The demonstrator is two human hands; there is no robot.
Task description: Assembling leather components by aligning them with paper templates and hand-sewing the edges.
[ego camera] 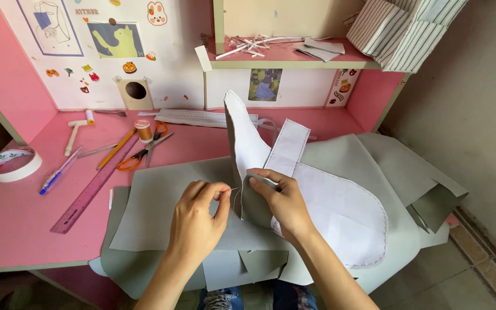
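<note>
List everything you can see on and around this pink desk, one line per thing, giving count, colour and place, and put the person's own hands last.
grey fabric sheets: several, grey, spread over the desk front
white-lined piece: one, white with stitched edge, under the right hand
needle: one, thin metal, between the two hands
scissors: one, orange handles, desk centre-left
thread spool: one, orange-brown, beside the scissors
ruler: one, purple, left of the fabric
pen: one, blue, left of the ruler
tape roll: one, white, far left
small hammer: one, white, back left
striped fabric: one stack, white-grey, top right shelf
left hand: fingers pinch the needle
right hand: fingers grip the grey-white seam
</note>
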